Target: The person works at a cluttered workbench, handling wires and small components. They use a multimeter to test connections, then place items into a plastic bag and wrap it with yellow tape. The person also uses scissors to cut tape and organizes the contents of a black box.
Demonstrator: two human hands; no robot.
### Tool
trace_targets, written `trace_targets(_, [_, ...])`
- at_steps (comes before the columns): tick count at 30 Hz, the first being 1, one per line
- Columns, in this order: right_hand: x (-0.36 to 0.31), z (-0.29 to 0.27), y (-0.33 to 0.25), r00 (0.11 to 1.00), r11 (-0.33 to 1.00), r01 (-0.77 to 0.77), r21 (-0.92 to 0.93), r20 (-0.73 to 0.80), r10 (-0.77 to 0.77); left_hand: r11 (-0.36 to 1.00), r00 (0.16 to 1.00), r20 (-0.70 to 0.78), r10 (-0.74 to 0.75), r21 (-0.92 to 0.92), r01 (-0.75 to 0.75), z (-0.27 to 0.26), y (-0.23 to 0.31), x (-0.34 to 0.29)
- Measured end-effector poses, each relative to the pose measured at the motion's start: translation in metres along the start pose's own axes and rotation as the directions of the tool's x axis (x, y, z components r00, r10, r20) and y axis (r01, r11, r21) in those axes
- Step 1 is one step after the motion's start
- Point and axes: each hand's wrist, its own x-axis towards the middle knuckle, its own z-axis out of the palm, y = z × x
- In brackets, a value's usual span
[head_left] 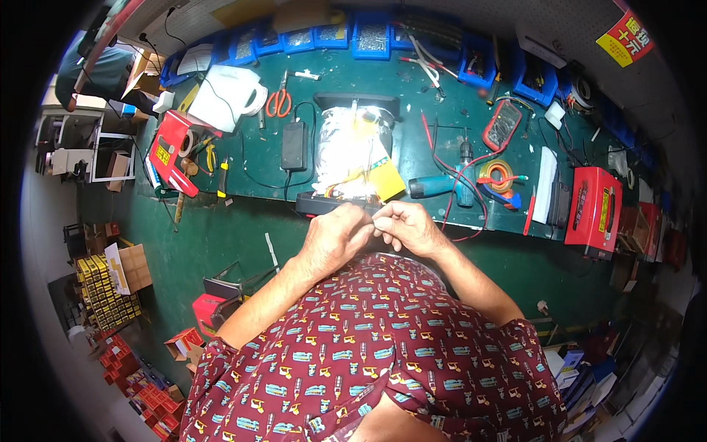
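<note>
My left hand (337,237) and my right hand (409,228) meet at the bench's front edge, fingertips pinched together. Whatever lies between the fingers is too small to make out. Just beyond them sits a device with a black end panel (313,204) and a shiny silver body (335,151), washed out by bright glare. Thin coloured wires (346,188) show at its near end. A yellow square piece (387,181) leans by its right side, and another black panel (383,104) closes the far end.
Left of the device are a black power adapter (294,146), orange-handled scissors (279,103) and a white jug (227,97). To the right lie a teal cordless drill (434,187), a red multimeter (502,125), tape rolls (496,175) and a red box (593,211). Blue bins (370,37) line the back.
</note>
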Motion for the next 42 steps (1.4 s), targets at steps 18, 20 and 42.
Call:
trace_targets(18, [-0.018, 0.004, 0.008, 0.991, 0.983, -0.016, -0.181, 0.131, 0.040, 0.976, 0.997, 0.040, -0.058, -0.209, 0.065, 0.005, 0.000, -0.034])
trace_targets(20, [-0.004, -0.017, 0.014, 0.998, 0.975, -0.058, -0.216, 0.003, 0.060, 0.973, 0.991, 0.000, -0.133, -0.188, 0.131, 0.010, 0.004, -0.037])
trace_targets(42, [0.122, -0.105, 0.065, 0.998, 0.994, 0.010, -0.108, -0.063, -0.017, 0.940, 0.906, -0.263, -0.331, -0.170, 0.294, 0.109, 0.003, 0.051])
